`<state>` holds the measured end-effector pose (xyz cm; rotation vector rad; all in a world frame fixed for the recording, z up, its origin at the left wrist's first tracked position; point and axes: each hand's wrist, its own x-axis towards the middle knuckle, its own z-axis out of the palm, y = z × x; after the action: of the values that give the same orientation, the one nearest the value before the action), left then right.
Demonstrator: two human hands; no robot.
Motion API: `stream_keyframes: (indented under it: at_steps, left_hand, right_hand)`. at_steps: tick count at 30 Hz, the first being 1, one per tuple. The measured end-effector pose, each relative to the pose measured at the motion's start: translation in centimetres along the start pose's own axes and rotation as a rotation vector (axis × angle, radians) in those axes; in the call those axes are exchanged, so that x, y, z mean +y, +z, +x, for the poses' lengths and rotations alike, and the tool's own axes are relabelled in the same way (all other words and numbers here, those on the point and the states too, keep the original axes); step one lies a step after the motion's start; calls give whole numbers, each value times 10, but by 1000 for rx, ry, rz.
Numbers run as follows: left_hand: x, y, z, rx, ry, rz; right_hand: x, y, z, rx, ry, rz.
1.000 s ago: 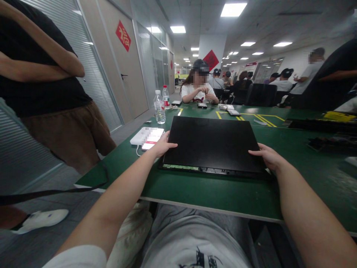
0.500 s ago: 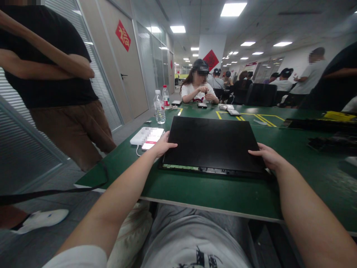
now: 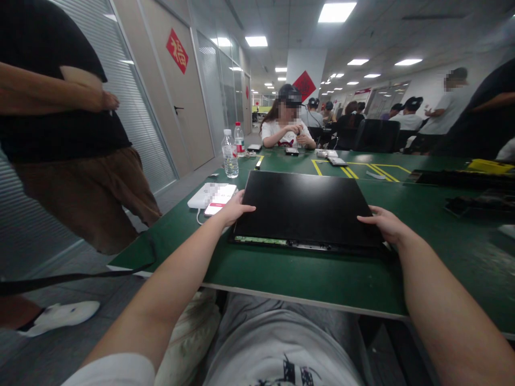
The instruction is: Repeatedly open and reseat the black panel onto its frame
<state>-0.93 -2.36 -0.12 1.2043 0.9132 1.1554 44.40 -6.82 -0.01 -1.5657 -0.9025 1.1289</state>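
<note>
Near the front edge of the bench [image 3: 306, 287], both hands [image 3: 232, 209] [image 3: 387, 223], arms [image 3: 169, 284] outstretched, gripped the panel [image 3: 306, 206] by its sides, thumbs [image 3: 249, 208] on top; it was black, a green strip [image 3: 259, 240] bared at its near left.

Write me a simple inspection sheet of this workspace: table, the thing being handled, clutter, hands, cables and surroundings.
Surface: green table, yellow tape lines toward its far side.
Job's things: black panel, green circuit strip showing along its near edge, at the left.
Clutter: clear bottle, red-capped bottle and white box at left; dark parts at right, too indistinct to name.
Hands: left hand and right hand grip the panel's opposite sides, thumbs on top.
Cables: white cable by the box; black strap across the table's left corner.
Surroundings: seated person opposite; standing person at left.
</note>
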Motion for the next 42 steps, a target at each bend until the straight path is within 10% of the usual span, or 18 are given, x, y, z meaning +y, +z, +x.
stream_keyframes:
  at_steps: [42]
  left_hand:
    - [2,-3,1,78,-41,100]
  right_hand:
    - [-11,4,-10,-88,40,111]
